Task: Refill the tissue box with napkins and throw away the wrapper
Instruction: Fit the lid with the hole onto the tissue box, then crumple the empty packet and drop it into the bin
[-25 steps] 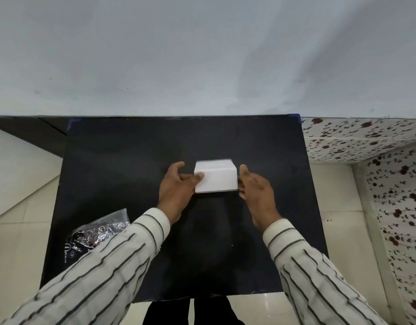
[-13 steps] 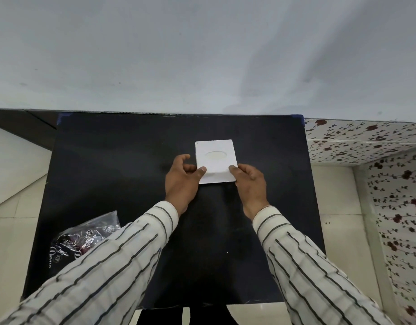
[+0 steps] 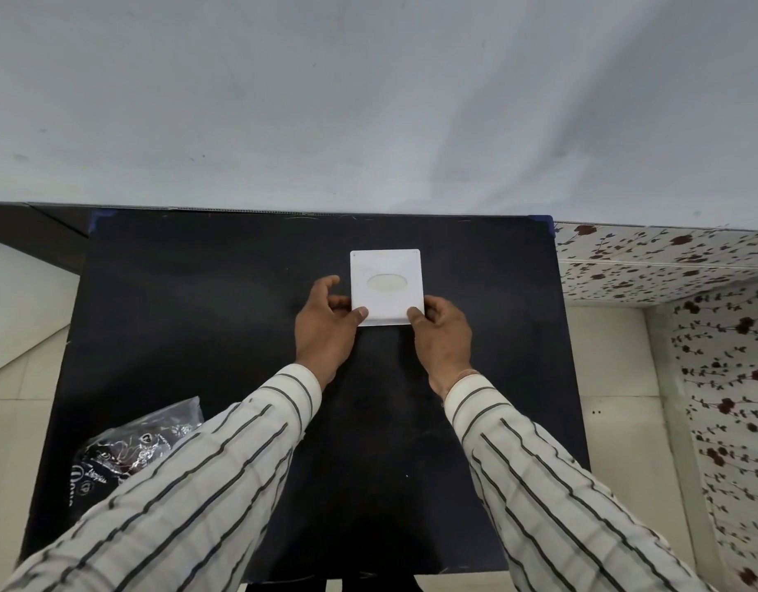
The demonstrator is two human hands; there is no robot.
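Observation:
A white square tissue box (image 3: 386, 271) with an oval opening on top rests on the black table (image 3: 198, 314), toward its far middle. My left hand (image 3: 324, 326) grips the box's near left corner, thumb on top. My right hand (image 3: 443, 335) grips the near right corner in the same way. A crumpled clear plastic wrapper (image 3: 129, 450) with dark print lies at the table's near left, partly behind my left sleeve. No loose napkins are visible.
A plain pale wall stands right behind the table. A floral-patterned ledge and wall (image 3: 667, 267) run along the right side. Pale floor tiles (image 3: 10, 420) show on both sides of the table.
The box was held tilted with its side facing me; it has been turned top up and set flat on the table, slightly farther away. Both hands shifted to its near corners.

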